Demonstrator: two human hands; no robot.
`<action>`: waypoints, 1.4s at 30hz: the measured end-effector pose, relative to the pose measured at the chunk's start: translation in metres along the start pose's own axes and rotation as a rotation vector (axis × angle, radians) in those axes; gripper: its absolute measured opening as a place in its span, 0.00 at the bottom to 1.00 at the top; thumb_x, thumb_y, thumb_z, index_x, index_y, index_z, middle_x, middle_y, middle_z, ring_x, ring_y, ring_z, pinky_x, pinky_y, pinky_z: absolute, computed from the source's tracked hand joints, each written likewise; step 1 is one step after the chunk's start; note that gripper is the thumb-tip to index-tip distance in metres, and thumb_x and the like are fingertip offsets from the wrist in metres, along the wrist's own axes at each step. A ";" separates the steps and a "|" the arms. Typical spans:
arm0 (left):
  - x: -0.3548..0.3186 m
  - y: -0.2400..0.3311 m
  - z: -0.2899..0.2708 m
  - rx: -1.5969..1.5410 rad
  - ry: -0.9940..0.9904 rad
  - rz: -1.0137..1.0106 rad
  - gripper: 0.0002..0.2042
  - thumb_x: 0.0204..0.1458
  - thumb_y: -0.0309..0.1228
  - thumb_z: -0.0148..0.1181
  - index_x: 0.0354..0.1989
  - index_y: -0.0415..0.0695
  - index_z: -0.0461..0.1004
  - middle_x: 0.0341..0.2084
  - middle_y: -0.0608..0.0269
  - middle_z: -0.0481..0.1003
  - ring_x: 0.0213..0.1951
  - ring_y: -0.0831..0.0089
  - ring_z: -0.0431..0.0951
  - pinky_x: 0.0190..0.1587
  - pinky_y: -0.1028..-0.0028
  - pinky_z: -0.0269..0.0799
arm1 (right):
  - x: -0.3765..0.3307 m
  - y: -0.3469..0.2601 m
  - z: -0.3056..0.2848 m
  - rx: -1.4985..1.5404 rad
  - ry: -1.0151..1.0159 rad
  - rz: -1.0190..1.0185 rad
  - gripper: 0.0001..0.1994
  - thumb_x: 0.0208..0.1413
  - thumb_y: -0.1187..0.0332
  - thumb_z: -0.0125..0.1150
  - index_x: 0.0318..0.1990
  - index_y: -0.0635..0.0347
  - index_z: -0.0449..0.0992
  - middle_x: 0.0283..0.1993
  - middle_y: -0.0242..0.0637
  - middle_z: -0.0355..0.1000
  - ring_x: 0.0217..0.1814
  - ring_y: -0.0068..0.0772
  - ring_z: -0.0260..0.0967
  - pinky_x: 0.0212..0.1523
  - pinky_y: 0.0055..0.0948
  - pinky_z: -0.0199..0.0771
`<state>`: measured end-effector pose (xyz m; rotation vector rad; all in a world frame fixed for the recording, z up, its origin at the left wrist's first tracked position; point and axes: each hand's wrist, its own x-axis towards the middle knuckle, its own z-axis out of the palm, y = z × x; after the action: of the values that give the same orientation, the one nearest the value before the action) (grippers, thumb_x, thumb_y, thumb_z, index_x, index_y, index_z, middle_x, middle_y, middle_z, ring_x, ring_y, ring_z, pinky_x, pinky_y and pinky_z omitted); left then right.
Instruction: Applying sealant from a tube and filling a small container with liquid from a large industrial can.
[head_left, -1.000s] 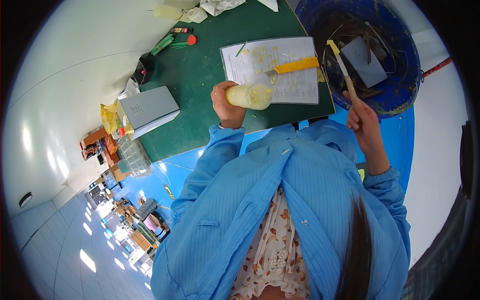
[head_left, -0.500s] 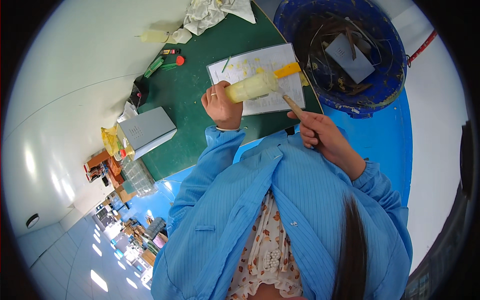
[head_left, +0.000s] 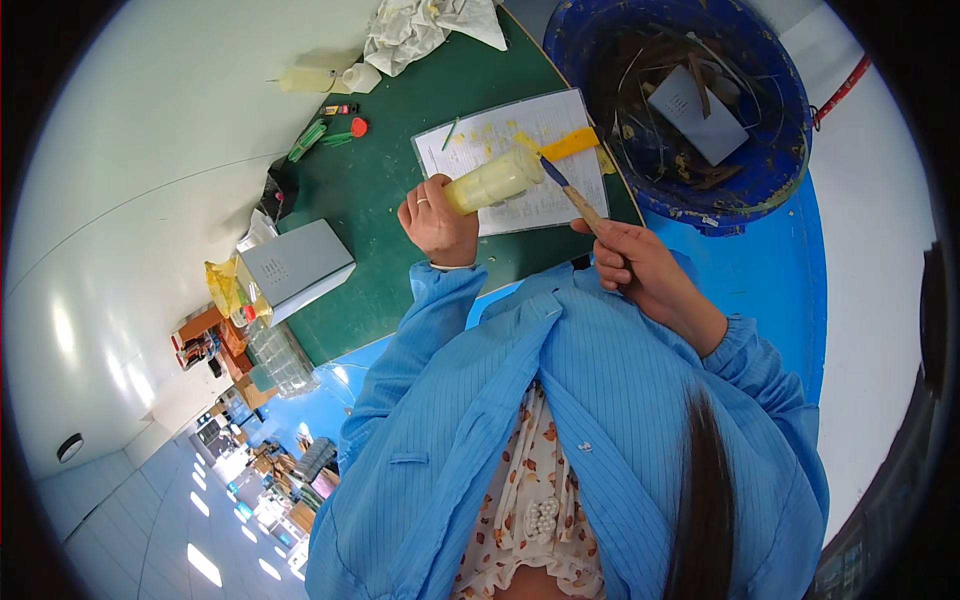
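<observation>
Left hand (head_left: 437, 222) closed round pale yellow cylinder (head_left: 493, 180), long axis toward upper right. Right hand (head_left: 628, 262) gripped brush (head_left: 568, 188), tip touching cylinder's far end, frame centre-top.

The left hand (head_left: 437, 222) is raised in front of the chest, its fingers (head_left: 428, 203) curled shut in a firm wrap with the back of the hand turned toward the camera and a ring on one finger. Its forearm, in a blue sleeve, bends up steeply from the elbow at the lower left. The right hand (head_left: 630, 262) sits just to the right of the left hand and slightly lower, closed in a pinching grip, thumb and fingers (head_left: 603, 250) pressed together and pointing up and left toward the left hand. Its blue-sleeved forearm runs down and right, cuff gathered at the wrist.
</observation>
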<state>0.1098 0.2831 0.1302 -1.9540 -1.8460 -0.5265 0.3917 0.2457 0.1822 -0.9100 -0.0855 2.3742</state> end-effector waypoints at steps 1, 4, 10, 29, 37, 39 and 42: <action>-0.002 0.000 0.001 0.011 0.000 0.000 0.15 0.36 0.27 0.68 0.35 0.49 0.73 0.27 0.66 0.75 0.32 0.64 0.74 0.44 0.67 0.66 | 0.001 0.000 0.000 0.004 0.000 0.008 0.17 0.71 0.64 0.46 0.59 0.65 0.69 0.22 0.20 0.55 0.21 0.12 0.48 0.25 0.16 0.52; -0.004 0.000 0.002 0.032 -0.002 0.000 0.16 0.35 0.28 0.69 0.35 0.50 0.73 0.27 0.69 0.75 0.33 0.65 0.75 0.44 0.68 0.66 | 0.003 0.001 0.001 0.013 0.000 0.025 0.17 0.71 0.63 0.46 0.59 0.65 0.69 0.22 0.20 0.55 0.21 0.12 0.48 0.25 0.16 0.51; -0.006 -0.001 0.000 0.048 0.010 0.018 0.15 0.36 0.27 0.69 0.35 0.49 0.73 0.27 0.67 0.75 0.32 0.64 0.75 0.44 0.68 0.66 | 0.005 0.001 0.002 0.034 0.001 0.027 0.17 0.71 0.64 0.45 0.59 0.65 0.69 0.22 0.20 0.55 0.20 0.11 0.48 0.25 0.17 0.51; -0.015 0.003 -0.005 0.046 -0.051 0.018 0.14 0.38 0.26 0.68 0.35 0.48 0.72 0.28 0.63 0.75 0.31 0.63 0.74 0.41 0.66 0.66 | 0.013 0.002 0.000 0.067 -0.024 0.083 0.18 0.71 0.61 0.47 0.61 0.62 0.66 0.22 0.20 0.55 0.21 0.11 0.48 0.27 0.17 0.53; -0.018 0.015 -0.009 0.084 -0.120 -0.001 0.14 0.35 0.28 0.68 0.33 0.48 0.72 0.24 0.66 0.75 0.27 0.62 0.74 0.35 0.67 0.67 | 0.022 0.010 -0.007 0.170 -0.080 0.093 0.19 0.72 0.59 0.47 0.63 0.60 0.64 0.23 0.20 0.55 0.23 0.11 0.49 0.29 0.17 0.54; -0.018 0.017 -0.010 0.078 -0.130 0.000 0.14 0.34 0.28 0.68 0.33 0.48 0.72 0.23 0.66 0.75 0.26 0.61 0.74 0.33 0.67 0.67 | 0.024 0.012 -0.008 0.186 -0.088 0.093 0.19 0.72 0.59 0.47 0.63 0.59 0.64 0.24 0.20 0.55 0.23 0.11 0.49 0.29 0.18 0.55; -0.019 0.020 -0.012 0.075 -0.154 0.008 0.15 0.33 0.28 0.67 0.32 0.48 0.72 0.21 0.65 0.74 0.24 0.60 0.74 0.31 0.66 0.67 | 0.025 0.013 -0.008 0.153 -0.074 0.091 0.19 0.72 0.59 0.46 0.64 0.59 0.63 0.24 0.20 0.55 0.23 0.11 0.48 0.29 0.17 0.55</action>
<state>0.1284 0.2597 0.1301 -2.0002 -1.9203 -0.3068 0.3751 0.2480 0.1582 -0.7682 0.1096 2.4596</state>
